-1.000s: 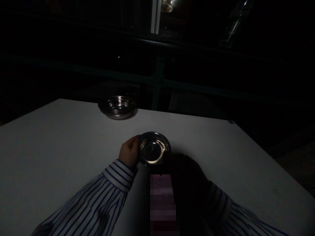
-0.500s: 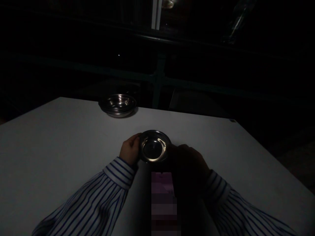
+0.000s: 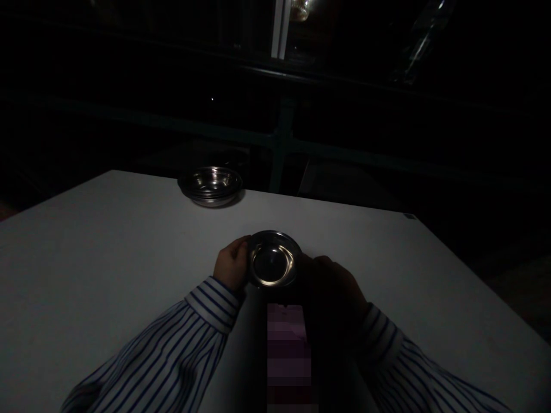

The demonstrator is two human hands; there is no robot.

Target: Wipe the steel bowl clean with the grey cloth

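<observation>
A small, shiny metal bowl (image 3: pixel 272 265) is held above the white table in front of me, its inside facing up toward the camera. My left hand (image 3: pixel 232 265) is closed on its left rim, thumb along the edge. At the right rim my right hand (image 3: pixel 340 284) grips the bowl too, though deep shadow covers most of its fingers. Farther off, a stack of metal bowls (image 3: pixel 210 186) stands near the table's back edge, left of the held one.
The white table (image 3: pixel 129 246) fills most of the lower view. Below the bowl is a pinkish, pixelated rectangular patch (image 3: pixel 287 344) that I cannot make out. Beyond the table, a dark greenish frame (image 3: pixel 282 143) and a pale upright bar (image 3: pixel 280 28) show in the gloom.
The view has shifted slightly, so everything sits a little farther right and lower. Both hands keep the same hold on the bowl.
</observation>
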